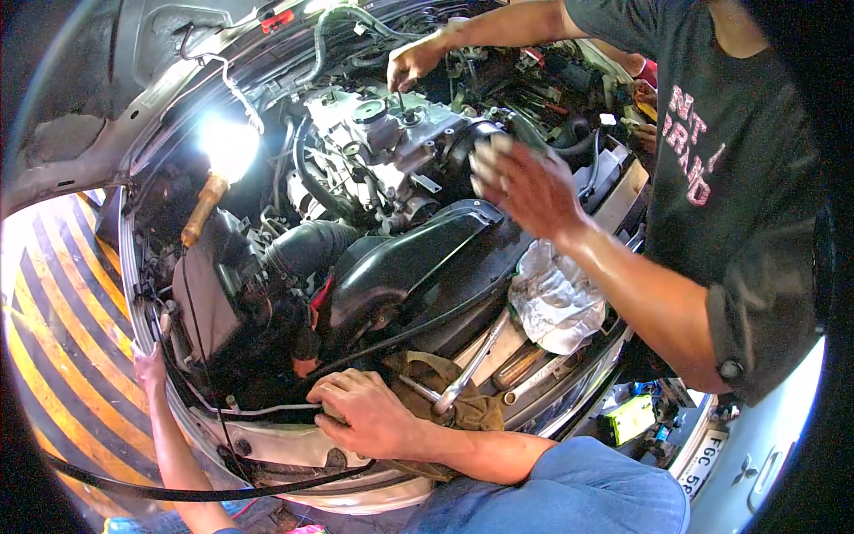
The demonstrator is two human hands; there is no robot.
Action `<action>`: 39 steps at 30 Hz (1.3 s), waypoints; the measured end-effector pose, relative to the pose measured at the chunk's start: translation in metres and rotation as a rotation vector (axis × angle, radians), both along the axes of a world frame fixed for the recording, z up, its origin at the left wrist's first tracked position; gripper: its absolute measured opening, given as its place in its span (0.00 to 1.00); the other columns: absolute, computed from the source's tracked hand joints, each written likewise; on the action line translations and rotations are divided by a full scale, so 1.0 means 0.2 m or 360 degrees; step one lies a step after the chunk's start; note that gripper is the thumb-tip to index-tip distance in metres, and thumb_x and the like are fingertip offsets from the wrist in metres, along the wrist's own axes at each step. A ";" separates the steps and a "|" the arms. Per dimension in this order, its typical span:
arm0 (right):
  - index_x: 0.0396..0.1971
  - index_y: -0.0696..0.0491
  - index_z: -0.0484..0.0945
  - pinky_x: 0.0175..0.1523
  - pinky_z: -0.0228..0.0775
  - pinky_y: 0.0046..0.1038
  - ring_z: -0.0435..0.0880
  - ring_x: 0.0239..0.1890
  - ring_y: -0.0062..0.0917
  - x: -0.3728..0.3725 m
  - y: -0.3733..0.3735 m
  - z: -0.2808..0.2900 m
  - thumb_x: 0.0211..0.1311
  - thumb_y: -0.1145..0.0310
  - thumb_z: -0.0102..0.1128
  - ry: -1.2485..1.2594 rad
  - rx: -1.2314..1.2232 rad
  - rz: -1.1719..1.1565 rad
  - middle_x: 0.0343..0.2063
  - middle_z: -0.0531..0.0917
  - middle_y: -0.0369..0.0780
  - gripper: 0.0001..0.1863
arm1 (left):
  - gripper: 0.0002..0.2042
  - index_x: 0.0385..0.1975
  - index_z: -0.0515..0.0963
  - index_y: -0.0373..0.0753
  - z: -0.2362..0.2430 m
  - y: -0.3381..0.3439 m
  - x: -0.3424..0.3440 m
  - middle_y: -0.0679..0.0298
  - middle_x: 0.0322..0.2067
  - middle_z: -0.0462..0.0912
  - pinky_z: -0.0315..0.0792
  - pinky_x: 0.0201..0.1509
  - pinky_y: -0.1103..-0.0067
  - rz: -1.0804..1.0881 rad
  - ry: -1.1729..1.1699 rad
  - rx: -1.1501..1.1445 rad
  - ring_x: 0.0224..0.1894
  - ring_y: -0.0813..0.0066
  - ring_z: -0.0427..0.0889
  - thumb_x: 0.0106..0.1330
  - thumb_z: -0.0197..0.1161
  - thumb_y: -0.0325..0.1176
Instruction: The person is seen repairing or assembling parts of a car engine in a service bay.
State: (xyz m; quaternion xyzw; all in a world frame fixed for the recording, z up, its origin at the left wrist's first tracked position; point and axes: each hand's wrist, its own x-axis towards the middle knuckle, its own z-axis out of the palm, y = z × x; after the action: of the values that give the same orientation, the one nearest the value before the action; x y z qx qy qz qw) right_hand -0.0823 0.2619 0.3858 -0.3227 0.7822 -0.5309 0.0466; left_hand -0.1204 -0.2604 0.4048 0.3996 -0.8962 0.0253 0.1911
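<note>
Head view: right hand point(365, 411) loosely open, fingers bent, resting at the pale, grimy front panel point(280, 444) of a car's engine bay. Left hand point(149, 367) at the fender edge point(133, 294); grip cannot be told. Nearby: ratchet point(467, 374) over brown cloth point(480, 413), white rag point(556, 298), lit lamp point(218, 178). Co-worker's blurred hand point(529, 187) partly hides the engine point(342, 111).

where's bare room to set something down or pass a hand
The curved black cover, between the ribbed hose and crumpled white cloth, has a bare top, though things might slide. Crowded: around the ratchet, brown rag and your right hand.
</note>
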 end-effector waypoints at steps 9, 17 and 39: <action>0.45 0.51 0.77 0.55 0.64 0.43 0.75 0.52 0.37 0.01 -0.02 0.00 0.61 0.61 0.58 0.0029 -0.0012 0.0000 0.45 0.78 0.42 0.15 | 0.32 0.63 0.64 0.44 0.05 0.05 0.04 0.48 0.54 0.78 0.70 0.58 0.60 0.0012 0.0017 0.0143 0.56 0.46 0.77 0.61 0.63 0.51; 0.43 0.54 0.77 0.57 0.65 0.41 0.76 0.52 0.39 0.00 -0.02 0.01 0.58 0.63 0.61 -0.0027 0.0037 0.0005 0.44 0.80 0.42 0.15 | 0.31 0.62 0.65 0.41 0.04 0.05 0.04 0.47 0.53 0.78 0.70 0.58 0.63 -0.0084 0.0079 0.0148 0.55 0.48 0.78 0.62 0.62 0.47; 0.46 0.55 0.76 0.57 0.64 0.43 0.74 0.54 0.39 0.01 -0.02 -0.01 0.62 0.62 0.58 -0.0082 0.0100 -0.0004 0.47 0.77 0.43 0.16 | 0.27 0.60 0.68 0.40 -0.07 -0.12 0.00 0.49 0.52 0.80 0.71 0.57 0.63 -0.0180 0.0203 0.0256 0.54 0.49 0.79 0.62 0.63 0.42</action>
State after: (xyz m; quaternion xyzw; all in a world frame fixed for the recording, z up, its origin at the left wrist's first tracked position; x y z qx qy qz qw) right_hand -0.0799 0.2571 0.3838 -0.3065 0.7974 -0.5143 0.0762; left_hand -0.1211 -0.2847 0.3900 0.3634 -0.9024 -0.0831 0.2163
